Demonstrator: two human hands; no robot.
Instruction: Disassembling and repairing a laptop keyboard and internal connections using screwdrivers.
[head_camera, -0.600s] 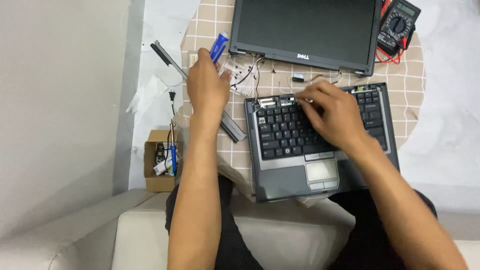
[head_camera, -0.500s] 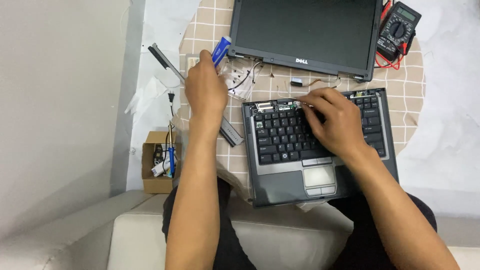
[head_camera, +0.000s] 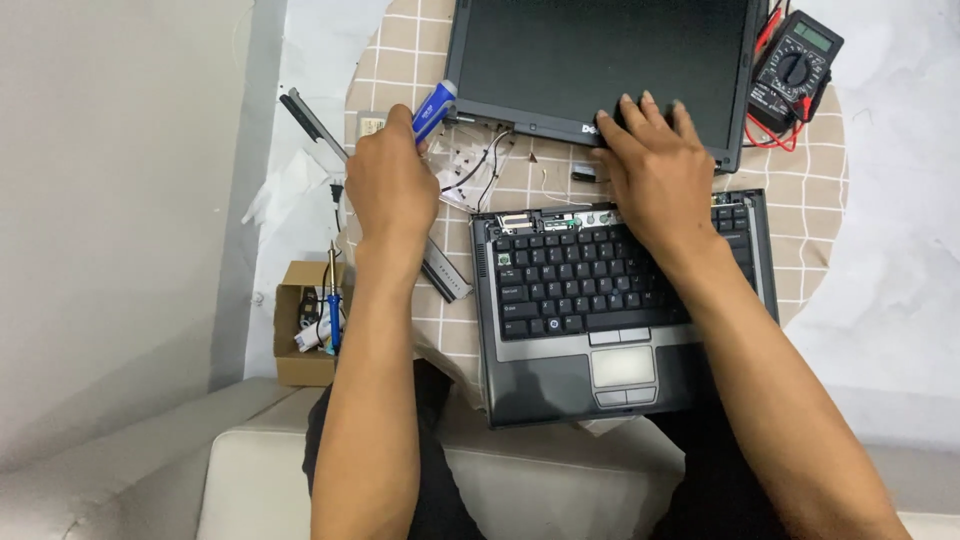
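Plainly two hands, two laptop halves: left hand (head_camera: 390, 185) clenched around one blue-handled screwdriver (head_camera: 434, 101) beside detached screen (head_camera: 600, 55); right hand (head_camera: 655, 170) flat, ungripping, on screen's lower edge above keyboard base (head_camera: 560, 340); one multimeter (head_camera: 795, 65) right.

A round worktop (head_camera: 830, 215) covered in a beige checked cloth is filling the upper middle of the frame. A detached laptop screen (head_camera: 600, 60) is lying at its top, a laptop base (head_camera: 610, 310) is sitting below it at the near edge, a multimeter (head_camera: 795, 70) is resting at the upper right, and a grey trim strip (head_camera: 445, 275) and loose wires (head_camera: 480, 165) are lying toward the left.
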